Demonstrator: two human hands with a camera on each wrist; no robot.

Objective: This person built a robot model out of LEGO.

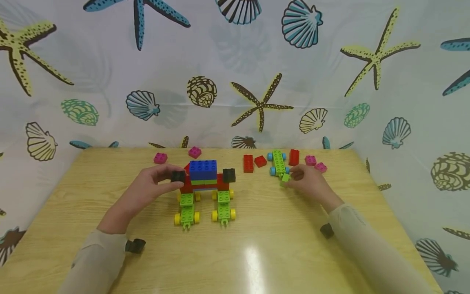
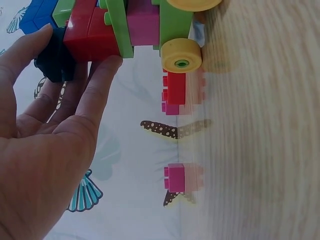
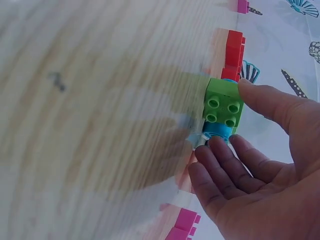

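A built toy-brick vehicle (image 1: 203, 169) stands left of the table's middle, with blue bricks on top, red bricks below and two green wheeled bases with yellow wheels (image 2: 181, 55). My left hand (image 1: 148, 183) grips its left end, thumb and fingers around a black block (image 2: 56, 55) and fingertips against the red bricks (image 2: 95, 30). Farther right, my right hand (image 1: 310, 181) pinches a small green brick (image 3: 223, 102) between thumb and fingers, its studs facing the right wrist camera. Just beyond the brick sits a green wheeled base (image 1: 278, 162) with blue wheels.
Along the table's back edge lie red bricks (image 1: 248, 163) and pink bricks (image 1: 310, 160). A black block (image 1: 136, 246) lies by my left forearm, and another black block (image 1: 327, 230) by my right sleeve. A patterned cloth (image 1: 220, 53) hangs behind the wooden table (image 1: 205, 261).
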